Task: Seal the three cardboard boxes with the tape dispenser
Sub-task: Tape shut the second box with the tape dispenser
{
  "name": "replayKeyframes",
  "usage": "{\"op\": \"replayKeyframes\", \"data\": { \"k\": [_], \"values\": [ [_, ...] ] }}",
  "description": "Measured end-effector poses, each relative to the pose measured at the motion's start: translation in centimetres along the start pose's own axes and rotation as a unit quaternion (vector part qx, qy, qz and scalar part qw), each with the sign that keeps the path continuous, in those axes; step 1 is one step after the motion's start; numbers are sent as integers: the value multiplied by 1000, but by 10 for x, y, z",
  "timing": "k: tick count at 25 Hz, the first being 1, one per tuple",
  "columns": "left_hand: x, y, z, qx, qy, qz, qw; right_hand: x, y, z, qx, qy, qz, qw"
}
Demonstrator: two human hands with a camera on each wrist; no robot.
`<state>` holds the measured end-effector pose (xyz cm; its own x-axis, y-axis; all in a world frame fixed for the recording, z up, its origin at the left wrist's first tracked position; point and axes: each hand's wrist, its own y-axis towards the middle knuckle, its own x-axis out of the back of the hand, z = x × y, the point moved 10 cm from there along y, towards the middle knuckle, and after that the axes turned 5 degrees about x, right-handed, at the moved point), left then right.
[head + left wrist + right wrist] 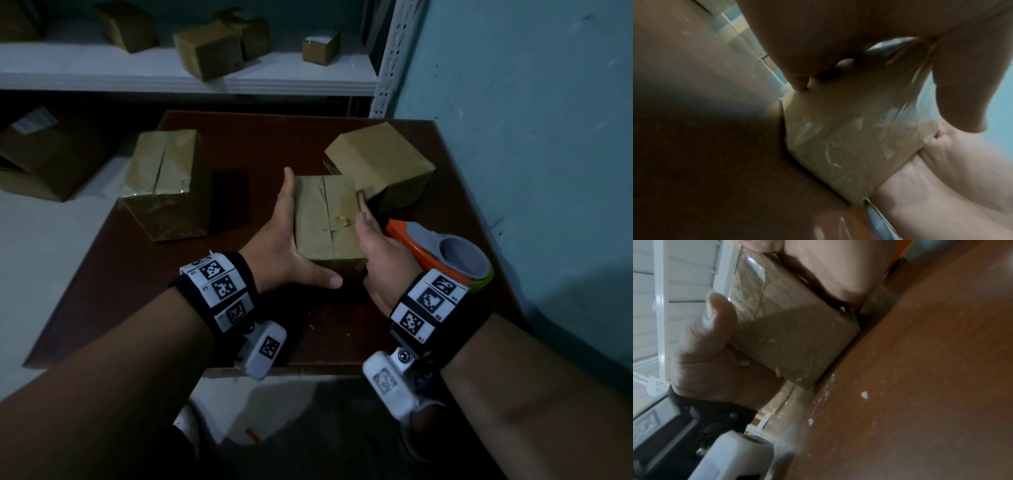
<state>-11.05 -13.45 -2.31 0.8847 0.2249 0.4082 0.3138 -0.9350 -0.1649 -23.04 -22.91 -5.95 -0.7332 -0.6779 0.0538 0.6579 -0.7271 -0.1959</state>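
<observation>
Three brown cardboard boxes stand on the dark red table (274, 137): a large one (168, 181) at the left, a small one (325, 219) in the middle, and a tilted one (380, 161) at the back right. My left hand (279, 236) lies flat against the small box's left side, thumb along its front. My right hand (371, 240) presses its right side with straight fingers. The box's top seam shows a slit. Glossy tape covers its side (849, 138) and front (797, 337). The orange and grey tape dispenser (442, 250) lies on the table just right of my right hand.
Behind the table a white shelf (274, 75) carries several small boxes (205, 51). A blue wall (531, 102) runs close along the table's right edge. A bigger box (44, 154) sits low at the left. Bare tabletop (154, 291) shows in front of the left box.
</observation>
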Motion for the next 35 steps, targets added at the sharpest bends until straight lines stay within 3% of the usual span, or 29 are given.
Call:
{"op": "replayKeyframes", "data": {
  "k": [11,16,19,23,27,31,35],
  "values": [
    [-2,3,3,-21,55,15,998,2,0,-9,16,56,-10,998],
    [-3,3,6,-19,58,10,998,2,-8,-8,-7,7,-44,999],
    [-3,3,6,-26,60,0,998,-2,-20,17,50,-43,-44,997],
    [-2,6,9,-43,71,1,997,-2,-28,34,60,-109,14,992],
    [-2,9,9,-46,72,23,996,-9,-31,32,59,-194,122,972],
    [0,9,4,-58,93,20,994,-16,-26,31,101,-158,196,962],
    [0,7,-1,-52,97,19,994,-17,-21,25,88,-128,208,966]
  ]
}}
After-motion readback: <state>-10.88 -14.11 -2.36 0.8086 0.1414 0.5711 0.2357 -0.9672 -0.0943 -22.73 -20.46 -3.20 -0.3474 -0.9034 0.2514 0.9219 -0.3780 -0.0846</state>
